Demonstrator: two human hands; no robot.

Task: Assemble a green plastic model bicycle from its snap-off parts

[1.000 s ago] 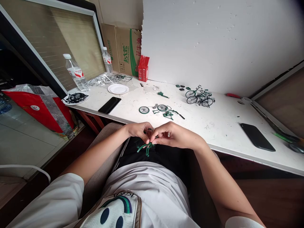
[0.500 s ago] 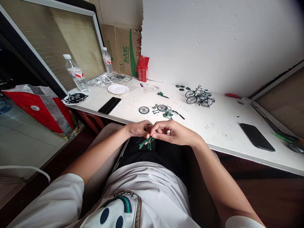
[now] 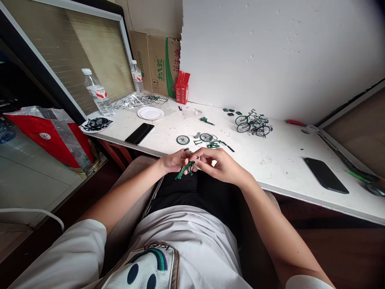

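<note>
Both of my hands meet just in front of the near edge of the white table [image 3: 282, 160], over my lap. My left hand [image 3: 173, 161] and my right hand [image 3: 221, 163] pinch a small green model bicycle frame [image 3: 185, 169] between their fingertips; the frame hangs down to the left below the fingers. Just beyond my hands on the table lie loose green parts: a single wheel [image 3: 183, 139], a second wheel with frame pieces [image 3: 210, 141]. Farther back stand finished green model bicycles [image 3: 254, 122].
A black phone [image 3: 139, 133] lies left of the loose parts, another phone [image 3: 326, 175] at the right. Two water bottles [image 3: 98, 93], a white plate [image 3: 150, 113], a red carton [image 3: 181, 87], a cardboard box [image 3: 159, 64] and plastic part sprues [image 3: 135, 100] fill the back left.
My hands have risen with the green frame from my lap toward the table's near edge, and the frame has turned between my fingers.
</note>
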